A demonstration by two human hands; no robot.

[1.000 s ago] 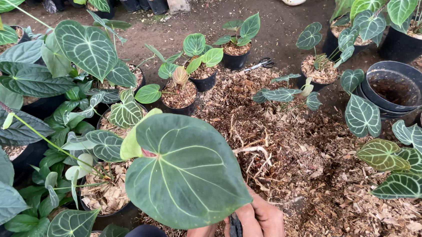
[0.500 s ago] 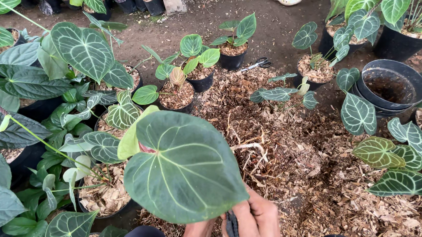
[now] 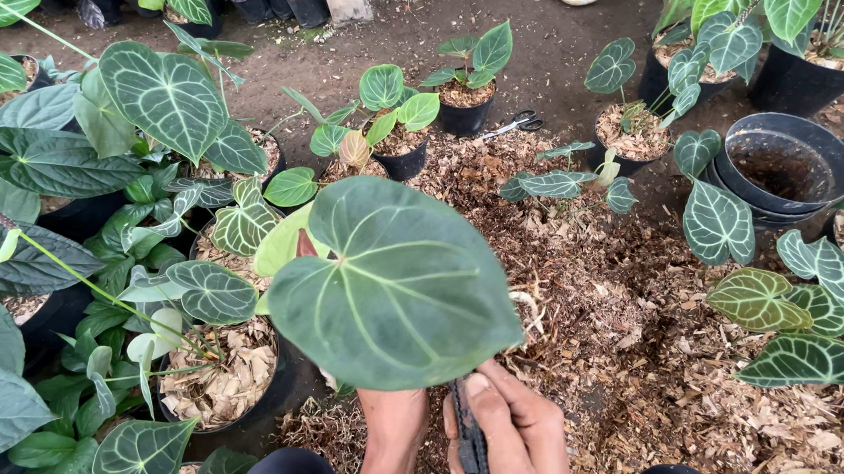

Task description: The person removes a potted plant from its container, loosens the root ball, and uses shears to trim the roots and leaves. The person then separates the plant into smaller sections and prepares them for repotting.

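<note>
A large heart-shaped green leaf [image 3: 398,285] with pale veins fills the middle of the view and hides what lies under it. My left hand [image 3: 390,423] reaches up beneath the leaf; its fingers are hidden, so its grip cannot be seen. My right hand [image 3: 517,437] is closed around a dark, narrow tool [image 3: 473,457] just below the leaf's lower edge. My dark trouser knees frame both hands at the bottom of the view.
Wood chips and dry leaf litter [image 3: 636,324] cover the ground ahead. Potted veined-leaf plants [image 3: 167,97] crowd the left. Empty stacked black pots [image 3: 784,170] stand at the right, scissors [image 3: 516,124] lie on the ground farther off.
The big leaf has shifted slightly right and nearer to the camera. My right hand has slid a little up toward the leaf's edge with the tool.
</note>
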